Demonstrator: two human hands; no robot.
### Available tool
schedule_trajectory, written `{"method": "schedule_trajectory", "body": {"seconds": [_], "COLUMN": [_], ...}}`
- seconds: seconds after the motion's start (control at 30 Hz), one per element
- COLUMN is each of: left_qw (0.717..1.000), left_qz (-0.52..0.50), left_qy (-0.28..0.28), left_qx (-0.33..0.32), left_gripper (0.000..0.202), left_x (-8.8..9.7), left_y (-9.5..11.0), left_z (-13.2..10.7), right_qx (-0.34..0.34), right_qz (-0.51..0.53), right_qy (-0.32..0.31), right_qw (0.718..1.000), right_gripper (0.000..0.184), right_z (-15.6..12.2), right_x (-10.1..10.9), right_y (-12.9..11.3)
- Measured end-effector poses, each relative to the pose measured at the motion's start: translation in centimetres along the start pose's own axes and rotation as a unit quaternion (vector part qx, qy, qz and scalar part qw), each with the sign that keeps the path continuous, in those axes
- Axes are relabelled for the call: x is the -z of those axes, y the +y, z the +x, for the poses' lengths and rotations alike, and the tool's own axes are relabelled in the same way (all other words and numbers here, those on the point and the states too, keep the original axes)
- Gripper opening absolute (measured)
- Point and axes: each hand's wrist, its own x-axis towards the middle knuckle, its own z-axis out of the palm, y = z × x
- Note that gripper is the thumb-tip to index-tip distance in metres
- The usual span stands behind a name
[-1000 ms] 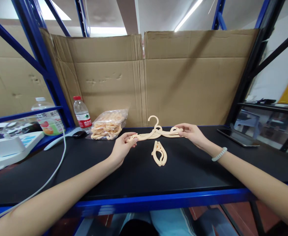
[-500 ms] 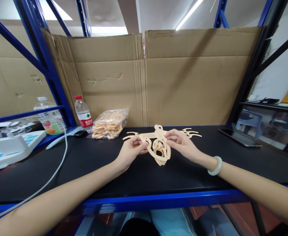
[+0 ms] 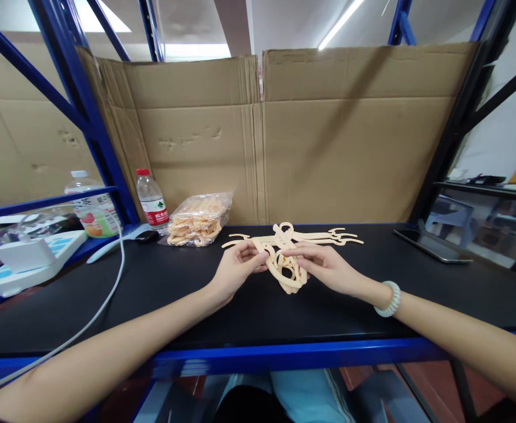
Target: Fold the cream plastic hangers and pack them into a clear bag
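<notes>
My left hand and my right hand meet at the middle of the black shelf top, both pinching a folded beige plastic hanger held just above the surface. The left fingers grip its upper left part, the right fingers close on its upper right. Behind it an unfolded beige hanger lies flat with its arms spread. A clear bag of more folded hangers rests at the back left, by the cardboard.
A water bottle stands left of the bag. A white cable runs across the left side, beside a white device. A dark phone lies at the right. Cardboard sheets wall off the back; blue rack posts frame the shelf.
Both hands set the unfolded hanger down at the back, then came inward and picked up the folded hanger that lay in front.
</notes>
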Motion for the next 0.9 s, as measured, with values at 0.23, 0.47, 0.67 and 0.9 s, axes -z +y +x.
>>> {"method": "schedule_trajectory", "body": {"seconds": [0.23, 0.47, 0.67, 0.9], "left_qw": [0.998, 0.993, 0.989, 0.996], "left_qz": [0.044, 0.080, 0.100, 0.056], "left_qy": [-0.014, -0.026, -0.037, -0.036], "left_qx": [-0.047, -0.083, -0.102, -0.053], "left_gripper": [0.026, 0.026, 0.025, 0.027], "left_x": [0.0, 0.0, -0.3, -0.5], "left_y": [0.2, 0.1, 0.9, 0.8], "left_z": [0.0, 0.1, -0.1, 0.0], "right_qx": [0.013, 0.025, 0.057, 0.057], "right_qz": [-0.033, -0.074, -0.108, -0.075], "right_qy": [0.011, 0.016, 0.025, -0.027], "right_qw": [0.999, 0.997, 0.992, 0.995], "right_gripper": [0.030, 0.029, 0.028, 0.024], "right_z": [0.0, 0.0, 0.1, -0.3], "right_x": [0.2, 0.2, 0.4, -0.1], "right_y": [-0.1, -0.7, -0.8, -0.7]}}
